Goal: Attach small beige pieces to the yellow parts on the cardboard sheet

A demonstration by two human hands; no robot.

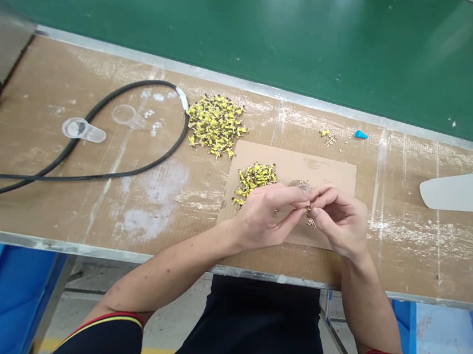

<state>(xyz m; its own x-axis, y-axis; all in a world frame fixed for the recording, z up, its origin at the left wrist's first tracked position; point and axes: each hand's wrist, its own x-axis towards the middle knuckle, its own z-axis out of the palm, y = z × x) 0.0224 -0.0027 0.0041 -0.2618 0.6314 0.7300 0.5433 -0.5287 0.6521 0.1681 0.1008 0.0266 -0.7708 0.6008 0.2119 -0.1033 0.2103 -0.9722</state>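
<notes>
Both hands meet over the right half of a cardboard sheet (pixel 294 158). A tiny yellow and dark piece (pixel 309 208) is pinched between the fingertips of my left hand (pixel 273 213) and my right hand (pixel 341 216). Just left of the fingers, a small pile of yellow pieces with dark ends (pixel 258 177) lies on the sheet. Behind the fingertips a clear round dish (pixel 303 186) is partly hidden. Small pale bits (pixel 311 223) lie below the fingertips. A larger heap of yellow pieces (pixel 215 124) sits beyond the sheet's left corner.
A black cable (pixel 133 173) loops across the table's left side, near two clear plastic scoops (pixel 83 130). A blue cap (pixel 360 134) and loose bits (pixel 330 138) lie at the back. A white blade-like object (pixel 468 189) reaches in from the right. Blue bins (pixel 17 294) stand below the front edge.
</notes>
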